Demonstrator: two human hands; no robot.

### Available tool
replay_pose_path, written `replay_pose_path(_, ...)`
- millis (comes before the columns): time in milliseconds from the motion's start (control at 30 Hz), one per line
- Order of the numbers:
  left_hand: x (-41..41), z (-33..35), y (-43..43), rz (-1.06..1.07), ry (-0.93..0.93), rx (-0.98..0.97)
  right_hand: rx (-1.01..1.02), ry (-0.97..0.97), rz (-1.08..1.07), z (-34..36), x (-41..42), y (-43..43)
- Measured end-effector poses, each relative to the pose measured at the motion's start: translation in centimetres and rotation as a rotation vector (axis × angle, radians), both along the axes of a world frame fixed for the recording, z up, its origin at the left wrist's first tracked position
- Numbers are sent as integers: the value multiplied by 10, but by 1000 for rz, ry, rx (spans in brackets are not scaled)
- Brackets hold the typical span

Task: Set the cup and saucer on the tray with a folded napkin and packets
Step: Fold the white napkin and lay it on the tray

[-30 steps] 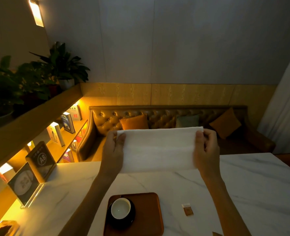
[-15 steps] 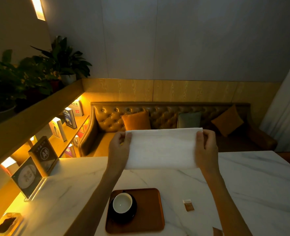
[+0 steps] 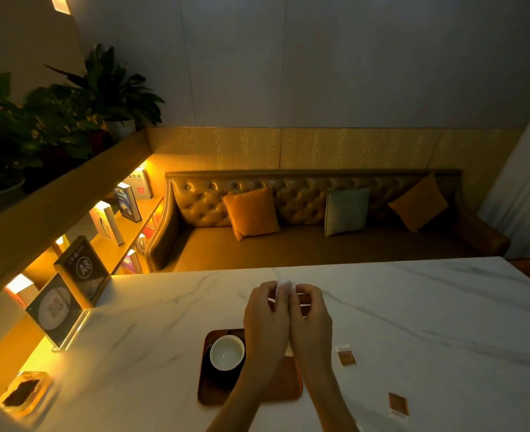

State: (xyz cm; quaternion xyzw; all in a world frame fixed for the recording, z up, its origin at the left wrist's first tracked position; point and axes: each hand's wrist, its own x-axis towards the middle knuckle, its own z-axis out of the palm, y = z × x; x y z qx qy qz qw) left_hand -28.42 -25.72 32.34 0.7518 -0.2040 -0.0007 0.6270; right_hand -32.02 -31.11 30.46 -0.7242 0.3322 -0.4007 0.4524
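Since half a second earlier, you had brought your two hands together over the table (image 3: 413,307). The napkin (image 3: 284,283), which had been stretched wide between them, was now closed in half, so that only a pale sliver showed above your fingertips.

Far to your left, the sign stands (image 3: 83,266) stood at the table's edge, well apart from the work. Next came the tray (image 3: 206,397), with the saucer (image 3: 209,367) on its left half and the cup (image 3: 226,352) upright on the saucer. That part of the task looked done.

Your left hand (image 3: 265,316) hung above the tray's right half, fingers curled and pinching the napkin's edges. Your right hand (image 3: 312,318) was pressed against it, pinching in the same way. Most of the cloth was hidden behind your hands, so I could not tell whether the edges were lined up.

To the right, the first packet (image 3: 346,358) lay on the bare table just beside the tray, and the second packet (image 3: 398,403) lay further off. Neither was on the tray yet.

The risks, as I judged them:
- A corner could slip while you changed grip, and the fold would go crooked or spring open.
- Your left forearm passed close by the cup, so lowering the napkin carelessly could knock it on its saucer.
- The free space on the tray was narrow, so a loose fold could crowd out the packets.
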Motion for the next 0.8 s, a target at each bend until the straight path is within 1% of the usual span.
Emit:
replay_pose_path(100, -1, -7, 12, -61, 86, -18, 105, -53, -33, -7, -3, 5)
replay_pose_path(200, -1, -14, 20, -63, 113, -5, 170, -84, -7, -10, -6, 11)
replay_pose_path(300, -6, -20, 21, -13, 103, 19, 166, -80, 40, -10, -11, 16)
replay_pose_path(400, -10, -22, 20, 88, 99, -19, 179, -77, 42, -9, -14, 21)
replay_pose_path(600, -15, -21, 24, 133, 98, -94, 172, -41, 56, -6, -18, 25)
replay_pose_path(800, -19, -17, 26, 171, 95, -121, 167, 25, 37, -14, -21, 29)
